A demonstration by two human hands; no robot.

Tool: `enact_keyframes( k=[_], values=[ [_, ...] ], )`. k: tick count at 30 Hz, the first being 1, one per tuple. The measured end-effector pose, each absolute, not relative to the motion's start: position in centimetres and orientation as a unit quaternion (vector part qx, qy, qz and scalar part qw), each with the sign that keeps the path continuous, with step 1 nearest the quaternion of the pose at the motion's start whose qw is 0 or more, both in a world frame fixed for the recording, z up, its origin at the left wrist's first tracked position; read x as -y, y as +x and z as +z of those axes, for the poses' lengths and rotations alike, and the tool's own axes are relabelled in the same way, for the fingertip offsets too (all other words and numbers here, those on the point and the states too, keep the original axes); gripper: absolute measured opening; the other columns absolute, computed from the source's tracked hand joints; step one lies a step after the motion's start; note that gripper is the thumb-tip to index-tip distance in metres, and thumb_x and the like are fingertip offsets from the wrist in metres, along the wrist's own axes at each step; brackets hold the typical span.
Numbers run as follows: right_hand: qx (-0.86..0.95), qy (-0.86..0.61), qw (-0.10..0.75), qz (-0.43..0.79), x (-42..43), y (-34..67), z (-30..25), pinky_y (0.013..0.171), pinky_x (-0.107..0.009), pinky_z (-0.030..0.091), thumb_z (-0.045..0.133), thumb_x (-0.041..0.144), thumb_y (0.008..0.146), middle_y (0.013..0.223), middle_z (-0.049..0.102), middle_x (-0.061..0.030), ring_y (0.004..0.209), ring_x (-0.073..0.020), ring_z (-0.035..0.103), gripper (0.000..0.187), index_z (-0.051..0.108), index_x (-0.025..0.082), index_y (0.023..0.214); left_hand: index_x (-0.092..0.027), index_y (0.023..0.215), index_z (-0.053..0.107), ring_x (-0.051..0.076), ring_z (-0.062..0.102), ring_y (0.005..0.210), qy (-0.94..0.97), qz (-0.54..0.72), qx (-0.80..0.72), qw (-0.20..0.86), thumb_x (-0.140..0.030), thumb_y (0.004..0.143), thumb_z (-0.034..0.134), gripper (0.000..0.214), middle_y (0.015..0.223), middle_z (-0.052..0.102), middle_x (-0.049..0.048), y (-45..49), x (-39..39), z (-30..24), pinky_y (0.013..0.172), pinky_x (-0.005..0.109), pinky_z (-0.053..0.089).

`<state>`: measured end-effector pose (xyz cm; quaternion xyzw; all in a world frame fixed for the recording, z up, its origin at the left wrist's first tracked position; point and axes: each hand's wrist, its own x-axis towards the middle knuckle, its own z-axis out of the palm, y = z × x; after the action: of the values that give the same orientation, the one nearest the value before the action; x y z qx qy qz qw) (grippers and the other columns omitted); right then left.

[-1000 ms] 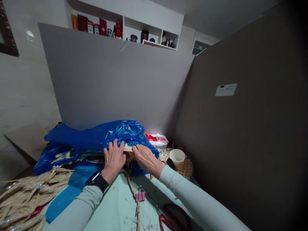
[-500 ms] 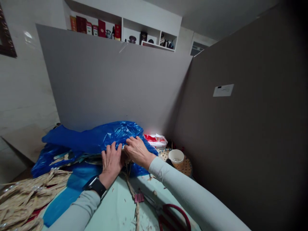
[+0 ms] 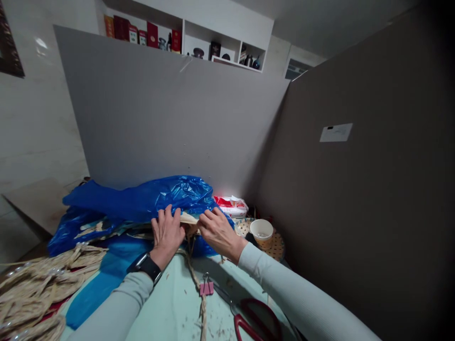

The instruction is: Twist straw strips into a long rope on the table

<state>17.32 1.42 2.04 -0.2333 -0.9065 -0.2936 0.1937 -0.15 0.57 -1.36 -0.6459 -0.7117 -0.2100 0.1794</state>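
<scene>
My left hand lies over the front edge of a crumpled blue plastic bag, fingers stretched out and slightly apart. To its right, my right hand is closed on the end of a pale, flat strip of dried plant fibre at the bag's opening. The strip spans the gap between both hands; its far end is hidden by the bag and left hand. Below them, a braided fibre cord runs down the table, with a pink binder clip on it. Red-handled scissors lie beside the cord.
Braided fibre pieces are heaped at left. A paper cup stands on a round woven tray at right, near a red-and-white packet. Grey panels rise behind and at right. Fibre scraps dot the pale green tabletop.
My right hand has moved right, away from my left hand, drawing the pale strip into view between them. My left hand has barely moved. The view has shifted slightly.
</scene>
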Motion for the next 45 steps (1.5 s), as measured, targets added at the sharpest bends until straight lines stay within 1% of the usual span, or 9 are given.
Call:
enact_keyframes(
  k=[7, 11, 18, 23, 27, 31, 36, 41, 45],
  values=[
    [0.846, -0.367, 0.319, -0.217, 1.2, 22.6, 5.2, 0.072, -0.033, 0.038, 0.049, 0.012, 0.090, 0.083, 0.055, -0.0074, 0.079, -0.0197, 0.048, 0.017, 0.060, 0.015, 0.078, -0.015, 0.125, 0.060, 0.037, 0.049, 0.118, -0.646, -0.224, 0.708, 0.178, -0.021, 0.086, 0.051, 0.041, 0.138, 0.052, 0.0206, -0.3, -0.7, -1.2, 0.087, 0.048, 0.044],
    [0.732, -0.458, 0.495, 0.092, 3.2, 24.6, 6.9, 0.065, -0.027, 0.041, 0.048, 0.023, 0.088, 0.081, 0.051, -0.0027, 0.072, -0.0154, 0.049, 0.014, 0.058, 0.018, 0.079, -0.014, 0.118, 0.060, 0.034, 0.052, 0.114, -0.660, -0.242, 0.688, 0.181, -0.020, 0.091, 0.044, 0.031, 0.130, 0.055, 0.0209, 0.1, -0.8, -0.6, 0.090, 0.046, 0.044],
    [0.547, -0.403, 0.544, 0.493, 5.6, 24.0, 5.7, 0.054, -0.027, 0.048, 0.067, 0.046, 0.077, 0.066, 0.043, 0.0049, 0.054, -0.0097, 0.043, 0.030, 0.054, 0.019, 0.078, -0.019, 0.112, 0.064, 0.027, 0.061, 0.101, -0.718, -0.259, 0.637, 0.105, -0.007, 0.090, 0.038, 0.035, 0.115, 0.062, 0.0154, 0.6, -0.5, -1.2, 0.083, 0.038, 0.048],
    [0.517, -0.406, 0.561, 0.503, 6.4, 23.3, 4.2, 0.054, -0.027, 0.052, 0.071, 0.052, 0.072, 0.073, 0.045, 0.0033, 0.058, -0.0108, 0.050, 0.038, 0.057, 0.017, 0.080, -0.019, 0.119, 0.062, 0.035, 0.054, 0.120, -0.706, -0.328, 0.627, -0.002, -0.009, 0.086, 0.044, 0.040, 0.134, 0.054, 0.0195, 0.3, 2.7, -1.7, 0.092, 0.049, 0.046],
    [0.513, -0.401, 0.562, 0.509, 8.1, 22.6, 3.4, 0.057, -0.029, 0.055, 0.072, 0.053, 0.072, 0.072, 0.044, 0.0030, 0.060, -0.0112, 0.050, 0.040, 0.056, 0.017, 0.078, -0.020, 0.131, 0.055, 0.037, 0.042, 0.133, -0.670, -0.420, 0.604, -0.101, -0.026, 0.091, 0.044, 0.042, 0.149, 0.042, 0.0182, 1.4, 6.5, 0.2, 0.101, 0.052, 0.041],
    [0.533, -0.381, 0.537, 0.531, 11.2, 21.5, 2.5, 0.058, -0.027, 0.054, 0.068, 0.051, 0.078, 0.071, 0.048, 0.0018, 0.063, -0.0120, 0.050, 0.036, 0.058, 0.017, 0.080, -0.015, 0.115, 0.065, 0.027, 0.069, 0.086, -0.635, -0.449, 0.546, -0.311, -0.052, 0.086, 0.050, 0.049, 0.104, 0.072, 0.0133, 3.3, 9.9, 1.9, 0.073, 0.039, 0.055],
    [0.569, -0.419, 0.484, 0.517, 14.9, 21.4, 1.8, 0.060, -0.026, 0.049, 0.059, 0.049, 0.087, 0.073, 0.051, 0.0002, 0.067, -0.0138, 0.051, 0.033, 0.059, 0.017, 0.081, -0.013, 0.089, 0.071, 0.019, 0.065, 0.062, -0.579, -0.447, 0.486, -0.478, -0.047, 0.077, 0.062, 0.037, 0.070, 0.071, 0.0054, 4.3, 12.6, 1.8, 0.057, 0.029, 0.050],
    [0.625, -0.430, 0.451, 0.470, 15.9, 21.8, 0.9, 0.073, -0.028, 0.045, 0.072, 0.040, 0.080, 0.089, 0.064, -0.0018, 0.081, -0.0177, 0.059, 0.034, 0.064, 0.019, 0.105, -0.017, 0.086, 0.074, 0.023, 0.067, 0.072, -0.560, -0.434, 0.468, -0.528, -0.041, 0.066, 0.074, 0.031, 0.076, 0.075, 0.0036, 4.8, 14.3, 1.9, 0.065, 0.030, 0.050],
    [0.540, -0.397, 0.485, 0.562, 15.7, 21.7, -0.1, 0.069, -0.026, 0.042, 0.074, 0.038, 0.075, 0.084, 0.064, -0.0018, 0.075, -0.0160, 0.057, 0.030, 0.066, 0.015, 0.092, -0.016, 0.091, 0.073, 0.028, 0.070, 0.086, -0.538, -0.428, 0.465, -0.557, -0.037, 0.061, 0.077, 0.037, 0.091, 0.078, 0.0069, 5.3, 14.8, 2.0, 0.077, 0.035, 0.053]
  ],
)
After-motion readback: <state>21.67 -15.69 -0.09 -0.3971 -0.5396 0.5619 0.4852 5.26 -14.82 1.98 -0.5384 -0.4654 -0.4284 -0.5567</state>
